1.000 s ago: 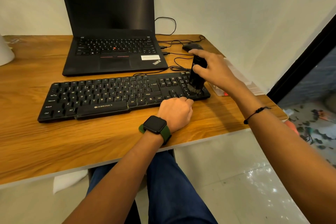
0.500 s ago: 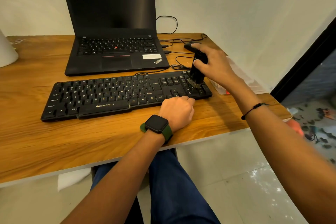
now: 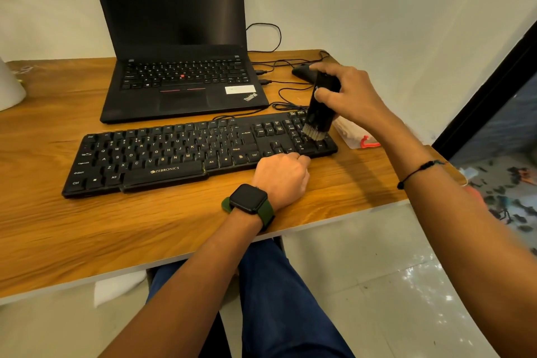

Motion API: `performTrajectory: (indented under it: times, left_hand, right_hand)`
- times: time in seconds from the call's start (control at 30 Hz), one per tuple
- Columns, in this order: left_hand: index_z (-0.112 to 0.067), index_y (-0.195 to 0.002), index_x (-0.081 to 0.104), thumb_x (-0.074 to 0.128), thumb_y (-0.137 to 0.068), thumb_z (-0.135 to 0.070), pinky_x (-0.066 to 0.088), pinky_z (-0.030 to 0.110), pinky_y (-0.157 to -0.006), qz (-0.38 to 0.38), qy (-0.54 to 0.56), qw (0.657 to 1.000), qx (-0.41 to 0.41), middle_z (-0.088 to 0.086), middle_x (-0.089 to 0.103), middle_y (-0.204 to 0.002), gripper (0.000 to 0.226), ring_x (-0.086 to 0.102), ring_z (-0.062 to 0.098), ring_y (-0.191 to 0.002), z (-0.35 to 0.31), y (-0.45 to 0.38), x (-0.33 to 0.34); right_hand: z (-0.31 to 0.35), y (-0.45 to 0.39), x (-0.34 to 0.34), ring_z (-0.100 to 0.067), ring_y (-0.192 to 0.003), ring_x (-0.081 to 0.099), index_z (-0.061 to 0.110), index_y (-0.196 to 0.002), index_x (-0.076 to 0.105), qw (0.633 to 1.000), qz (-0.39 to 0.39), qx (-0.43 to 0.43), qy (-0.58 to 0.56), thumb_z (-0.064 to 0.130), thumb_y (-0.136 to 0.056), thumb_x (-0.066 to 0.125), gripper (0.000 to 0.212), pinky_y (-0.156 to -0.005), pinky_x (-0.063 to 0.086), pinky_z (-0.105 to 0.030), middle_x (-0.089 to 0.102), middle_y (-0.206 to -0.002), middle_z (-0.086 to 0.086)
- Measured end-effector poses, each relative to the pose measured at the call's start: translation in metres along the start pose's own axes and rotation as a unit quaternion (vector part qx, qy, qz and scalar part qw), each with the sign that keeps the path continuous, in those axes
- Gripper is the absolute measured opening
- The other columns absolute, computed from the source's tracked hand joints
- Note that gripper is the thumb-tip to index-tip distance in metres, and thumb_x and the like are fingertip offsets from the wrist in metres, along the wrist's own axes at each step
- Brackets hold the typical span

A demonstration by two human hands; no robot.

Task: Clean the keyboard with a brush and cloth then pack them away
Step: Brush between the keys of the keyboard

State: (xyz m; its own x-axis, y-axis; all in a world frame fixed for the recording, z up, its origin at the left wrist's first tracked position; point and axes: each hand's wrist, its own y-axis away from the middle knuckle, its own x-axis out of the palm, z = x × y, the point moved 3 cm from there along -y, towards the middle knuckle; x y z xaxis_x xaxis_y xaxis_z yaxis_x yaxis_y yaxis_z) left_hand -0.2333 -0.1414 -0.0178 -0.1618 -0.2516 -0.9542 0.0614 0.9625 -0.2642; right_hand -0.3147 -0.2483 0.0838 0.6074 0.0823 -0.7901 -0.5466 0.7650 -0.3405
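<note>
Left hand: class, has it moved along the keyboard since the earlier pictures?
No. The left hand stays against the keyboard's front edge, just below the arrow keys.

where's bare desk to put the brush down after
Bare wood lies left of the laptop and along the desk edge before the keyboard. Crowded at the right: cables, mouse, pouch, both hands.
</note>
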Motion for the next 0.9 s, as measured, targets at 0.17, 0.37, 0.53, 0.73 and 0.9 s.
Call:
performTrajectory:
  times: [0.17, 0.37, 0.53, 0.73, 0.9]
  left_hand:
    - [-0.015, -0.125, 0.051, 0.032, -0.098, -0.027, 0.051, 0.039, -0.077, 0.004, -0.004, 1.000, -0.003, 0.004, 0.060, -0.117, 0.035, 0.058, 0.023, -0.103, 0.000, 0.000, 0.001]
    - [-0.014, -0.123, 0.053, 0.033, -0.098, -0.026, 0.052, 0.039, -0.077, -0.007, 0.003, 1.000, -0.005, 0.005, 0.061, -0.116, 0.035, 0.059, 0.024, -0.102, 0.001, -0.001, 0.001]
    - [-0.014, -0.123, 0.052, 0.032, -0.098, -0.027, 0.052, 0.039, -0.076, -0.004, -0.002, 1.000, -0.002, 0.004, 0.061, -0.116, 0.035, 0.059, 0.023, -0.102, 0.000, -0.001, 0.001]
    - [-0.014, -0.124, 0.052, 0.031, -0.098, -0.027, 0.052, 0.039, -0.077, 0.001, -0.002, 1.000, -0.002, 0.003, 0.060, -0.116, 0.035, 0.059, 0.023, -0.102, 0.001, -0.001, 0.001]
    - [-0.014, -0.124, 0.051, 0.032, -0.098, -0.027, 0.051, 0.039, -0.077, -0.001, 0.006, 1.000, 0.001, 0.004, 0.060, -0.116, 0.035, 0.058, 0.023, -0.102, 0.000, 0.000, 0.000]
  right_hand:
    - [0.000, -0.008, 0.017, -0.027, -0.113, 0.054, 0.019, -0.135, 0.048, 0.999, -0.025, -0.001, 0.036, 0.017, -0.086, 0.054, 0.050, -0.093, 0.044, -0.032, 0.058, -0.127, -0.009]
    - [0.000, 0.016, 0.020, -0.025, -0.111, 0.055, 0.020, -0.137, 0.045, 0.999, -0.014, -0.014, 0.047, 0.017, -0.089, 0.052, 0.049, -0.089, 0.046, -0.034, 0.059, -0.124, -0.009]
    - [-0.005, 0.019, 0.003, -0.015, -0.106, 0.052, 0.023, -0.136, 0.046, 0.999, 0.012, -0.002, 0.038, 0.016, -0.088, 0.054, 0.050, -0.081, 0.046, -0.025, 0.056, -0.128, -0.008]
    - [0.000, -0.024, -0.001, -0.028, -0.118, 0.051, 0.016, -0.139, 0.042, 0.997, -0.053, 0.002, 0.049, 0.017, -0.089, 0.052, 0.051, -0.098, 0.043, -0.038, 0.055, -0.131, -0.011]
    - [0.001, -0.041, 0.024, -0.031, -0.116, 0.052, 0.014, -0.139, 0.042, 0.992, -0.025, 0.000, 0.122, 0.016, -0.091, 0.049, 0.049, -0.092, 0.043, -0.035, 0.058, -0.126, -0.014]
